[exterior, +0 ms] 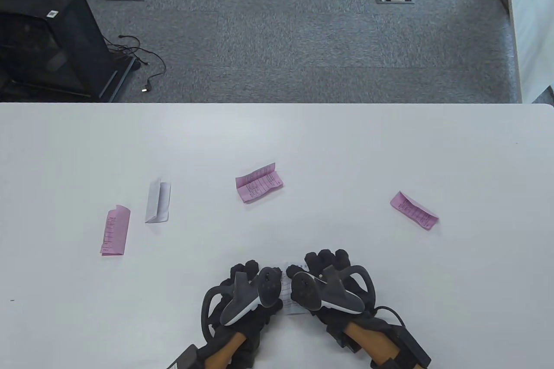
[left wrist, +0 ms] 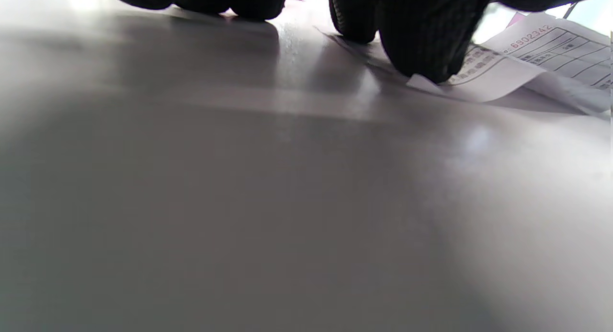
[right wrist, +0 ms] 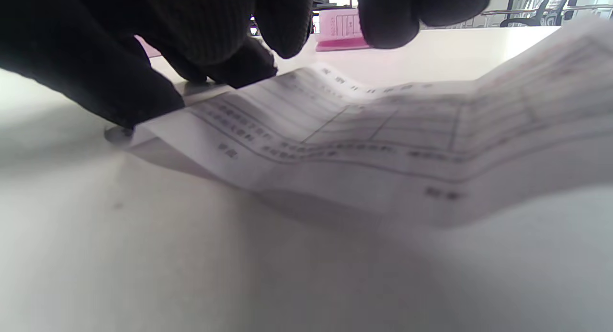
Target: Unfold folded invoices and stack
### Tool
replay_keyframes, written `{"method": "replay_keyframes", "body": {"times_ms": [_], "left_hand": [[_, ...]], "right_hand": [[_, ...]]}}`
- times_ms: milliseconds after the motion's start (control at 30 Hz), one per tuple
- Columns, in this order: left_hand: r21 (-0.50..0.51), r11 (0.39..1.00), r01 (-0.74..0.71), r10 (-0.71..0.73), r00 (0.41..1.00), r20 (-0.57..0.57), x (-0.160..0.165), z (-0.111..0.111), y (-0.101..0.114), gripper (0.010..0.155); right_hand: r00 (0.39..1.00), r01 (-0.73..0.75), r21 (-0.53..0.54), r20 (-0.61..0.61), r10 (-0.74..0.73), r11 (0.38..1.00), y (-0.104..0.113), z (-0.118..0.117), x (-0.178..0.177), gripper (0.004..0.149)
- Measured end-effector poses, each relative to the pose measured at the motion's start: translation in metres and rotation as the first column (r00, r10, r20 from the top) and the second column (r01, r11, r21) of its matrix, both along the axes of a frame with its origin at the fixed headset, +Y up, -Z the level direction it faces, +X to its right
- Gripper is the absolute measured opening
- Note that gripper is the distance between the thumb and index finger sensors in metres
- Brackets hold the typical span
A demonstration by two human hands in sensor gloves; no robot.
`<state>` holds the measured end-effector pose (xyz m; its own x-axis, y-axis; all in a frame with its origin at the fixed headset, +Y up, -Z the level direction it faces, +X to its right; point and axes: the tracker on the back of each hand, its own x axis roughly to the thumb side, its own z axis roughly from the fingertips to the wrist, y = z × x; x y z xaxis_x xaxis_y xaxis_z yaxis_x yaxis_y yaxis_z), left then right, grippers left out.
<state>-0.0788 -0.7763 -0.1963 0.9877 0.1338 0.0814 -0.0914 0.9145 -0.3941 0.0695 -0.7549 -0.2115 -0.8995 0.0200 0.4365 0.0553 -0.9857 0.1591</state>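
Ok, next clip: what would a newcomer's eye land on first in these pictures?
First the two gloved hands at the table's near edge, left hand and right hand, pressing a white invoice that is opened out but creased between them. Then the folded slips scattered further back: three pink ones, at the left, centre and right, and a white one beside the left pink one.

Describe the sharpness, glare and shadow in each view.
Table view: sharp and evenly lit; the folded slips throw only faint shadows on the table. Left wrist view: the near tabletop is a dim blur with glare streaks, yet the white invoice shows legible print. Right wrist view: that invoice is soft, its print unreadable, with a shadow beneath it.
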Motion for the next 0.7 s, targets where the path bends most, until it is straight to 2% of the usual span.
{"method": "replay_keyframes", "body": {"times_ms": [167, 333, 700], "left_hand": [[0.002, 1.0, 0.001, -0.001, 1.0, 0.004, 0.0, 0.0, 0.0, 0.07], [-0.002, 1.0, 0.001, -0.001, 1.0, 0.002, 0.0, 0.0, 0.0, 0.07], [-0.014, 1.0, -0.001, 0.001, 1.0, -0.005, -0.002, 0.0, 0.0, 0.071]], "right_hand": [[0.999, -0.049, 0.032, -0.012, 0.05, 0.998, -0.011, 0.001, -0.009, 0.059], [0.995, -0.102, 0.025, -0.004, 0.102, 0.994, -0.014, 0.0, -0.003, 0.059], [0.985, -0.149, 0.053, 0.097, 0.144, 0.987, -0.012, -0.002, 0.048, 0.057]]}}
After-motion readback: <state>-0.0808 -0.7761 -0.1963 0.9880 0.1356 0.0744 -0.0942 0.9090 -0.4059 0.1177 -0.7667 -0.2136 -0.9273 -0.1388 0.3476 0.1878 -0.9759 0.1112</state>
